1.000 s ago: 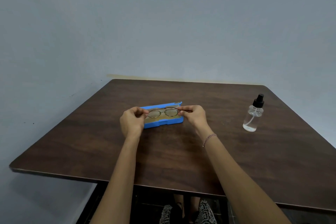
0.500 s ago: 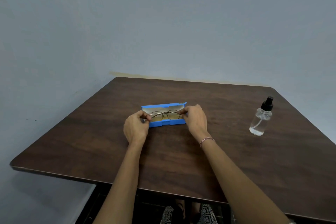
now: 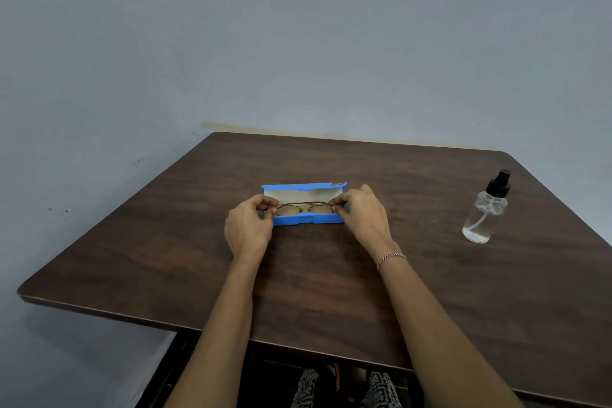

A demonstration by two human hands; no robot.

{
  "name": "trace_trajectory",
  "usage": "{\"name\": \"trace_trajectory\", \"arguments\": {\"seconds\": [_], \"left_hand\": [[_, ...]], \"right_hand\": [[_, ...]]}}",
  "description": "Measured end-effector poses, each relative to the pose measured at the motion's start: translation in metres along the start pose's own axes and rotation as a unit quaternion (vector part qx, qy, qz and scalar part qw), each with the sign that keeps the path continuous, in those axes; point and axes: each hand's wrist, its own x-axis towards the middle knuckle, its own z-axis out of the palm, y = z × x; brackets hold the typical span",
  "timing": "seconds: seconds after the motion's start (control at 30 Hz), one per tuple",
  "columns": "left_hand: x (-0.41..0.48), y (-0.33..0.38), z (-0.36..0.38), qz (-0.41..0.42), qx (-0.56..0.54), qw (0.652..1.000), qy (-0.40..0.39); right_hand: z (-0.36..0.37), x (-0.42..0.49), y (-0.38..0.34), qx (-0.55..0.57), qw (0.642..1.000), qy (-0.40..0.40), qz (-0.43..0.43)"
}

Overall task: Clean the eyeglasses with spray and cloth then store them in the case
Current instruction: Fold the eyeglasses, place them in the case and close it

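Both arms reach forward over the dark brown wooden table point(image 3: 331, 275). The left hand point(image 3: 246, 228) and right hand point(image 3: 362, 217) each pinch one end of the thin metal-framed eyeglasses point(image 3: 304, 207), which sit inside the one open blue rectangular case point(image 3: 306, 219). One clear plastic spray bottle with black cap point(image 3: 485, 212) stands well apart on the right.

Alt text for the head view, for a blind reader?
A person's left hand and right hand pinch the ends of eyeglasses at an open blue case on a dark wooden table. A clear spray bottle stands apart on the right.
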Motion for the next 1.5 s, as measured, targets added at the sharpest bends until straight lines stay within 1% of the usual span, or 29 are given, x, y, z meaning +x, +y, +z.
{"name": "trace_trajectory", "arguments": {"seconds": [0.13,0.43,0.53,0.6,0.67,0.73,0.8,0.83,0.87,0.9,0.97,1.03,1.1,1.2,1.4,1.5], "left_hand": [[0.001,-0.001,0.001,-0.006,0.001,1.0,0.002],[0.005,0.001,0.006,0.002,0.027,1.0,-0.006],[0.007,-0.003,0.006,-0.006,0.037,0.999,0.002],[0.006,-0.004,0.004,-0.001,0.026,0.999,0.032],[0.001,-0.002,0.0,0.041,0.0,0.995,0.087],[-0.003,0.0,-0.002,0.103,-0.004,0.985,0.136],[-0.003,0.0,0.0,0.161,0.009,0.976,0.147],[-0.002,0.0,0.002,0.184,0.019,0.974,0.13],[-0.002,-0.001,0.005,0.207,0.031,0.972,0.102],[-0.001,-0.002,0.009,0.23,0.045,0.97,0.069],[-0.001,-0.005,0.016,0.262,0.085,0.961,0.005],[0.0,-0.008,0.021,0.271,0.127,0.954,-0.033],[0.001,-0.01,0.021,0.27,0.151,0.95,-0.047],[-0.001,-0.009,0.019,0.264,0.172,0.948,-0.051],[-0.005,-0.006,0.02,0.234,0.221,0.944,-0.075],[-0.008,-0.005,0.018,0.231,0.229,0.943,-0.07]], "right_hand": [[-0.003,-0.003,-0.004,-0.045,0.998,0.013,-0.041],[-0.002,-0.003,-0.004,-0.098,0.994,0.008,-0.051],[-0.003,-0.003,-0.001,-0.047,0.998,0.014,-0.045],[-0.009,-0.004,0.002,0.013,0.998,0.05,-0.025],[-0.016,-0.004,0.006,0.06,0.993,0.1,-0.011],[-0.021,-0.005,0.008,0.106,0.982,0.155,-0.008],[-0.023,-0.007,0.006,0.135,0.972,0.193,-0.021],[-0.022,-0.007,0.005,0.138,0.971,0.192,-0.033],[-0.02,-0.007,0.003,0.133,0.975,0.173,-0.046],[-0.017,-0.008,0.002,0.122,0.981,0.14,-0.062],[-0.008,-0.009,0.001,0.096,0.99,0.052,-0.094],[-0.001,-0.009,0.003,0.058,0.992,-0.033,-0.106],[0.002,-0.009,0.005,0.02,0.992,-0.074,-0.103],[-0.002,-0.008,0.004,-0.016,0.992,-0.08,-0.102],[-0.006,-0.015,-0.001,-0.014,0.993,-0.089,-0.076],[-0.004,-0.015,-0.001,-0.021,0.996,-0.054,-0.071]]}}
